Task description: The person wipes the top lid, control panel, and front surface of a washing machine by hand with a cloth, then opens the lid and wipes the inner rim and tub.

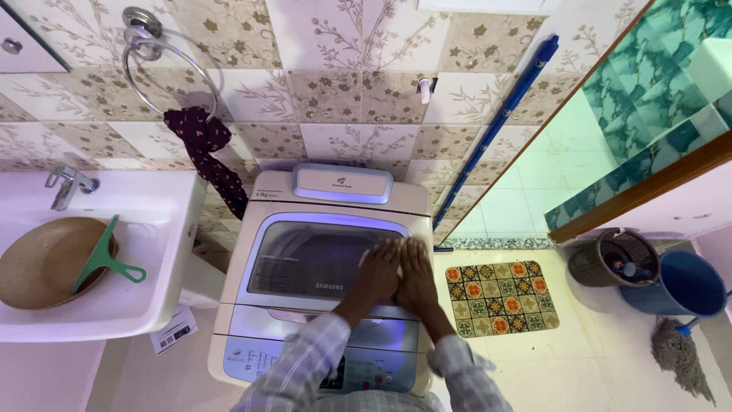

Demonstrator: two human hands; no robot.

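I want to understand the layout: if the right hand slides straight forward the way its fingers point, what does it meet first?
The right hand lies flat on the washing machine lid, fingers toward the wall. It would probably meet the raised blue-grey panel at the lid's back first; depth is unclear.

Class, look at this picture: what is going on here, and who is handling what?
A person stands at a white top-loading washing machine in a tiled washroom. Both hands, left hand and right hand, lie flat side by side on its closed glass lid, fingers spread and holding nothing. To the left, a white sink holds a round brown basin with a green scraper. A patterned floor mat lies to the right.
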